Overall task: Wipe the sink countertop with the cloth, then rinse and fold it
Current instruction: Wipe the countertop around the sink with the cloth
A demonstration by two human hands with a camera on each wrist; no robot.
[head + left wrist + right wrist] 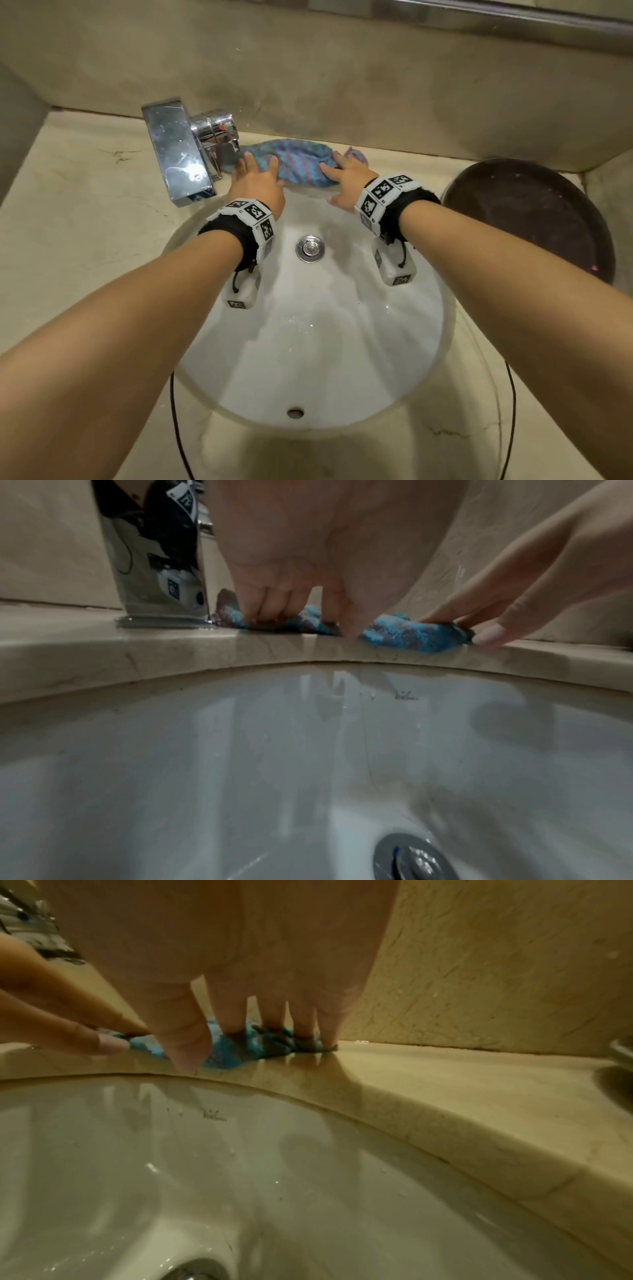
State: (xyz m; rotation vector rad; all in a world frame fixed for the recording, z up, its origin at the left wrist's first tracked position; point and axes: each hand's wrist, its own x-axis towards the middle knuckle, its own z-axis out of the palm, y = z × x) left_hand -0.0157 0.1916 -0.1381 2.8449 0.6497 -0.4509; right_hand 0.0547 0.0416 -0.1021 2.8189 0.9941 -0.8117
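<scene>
Both forearms reached forward over the white basin, each wrist wearing a black band with coded white blocks. Low in the basin sat the overflow hole, farther up the chrome drain. Beyond the basin's far rim, on the narrow strip of beige counter, lay the blue and purple cloth, bunched between the two hands. Left hand pressed its left end with fingers extended, tips down on the fabric, just beside the chrome tap. Right hand pressed the right end the same way, fingers straight and spread, the thumb tip at the counter's edge. Neither hand curled round the cloth. Right of the basin stood a dark round bowl. Behind everything rose the beige wall.
</scene>
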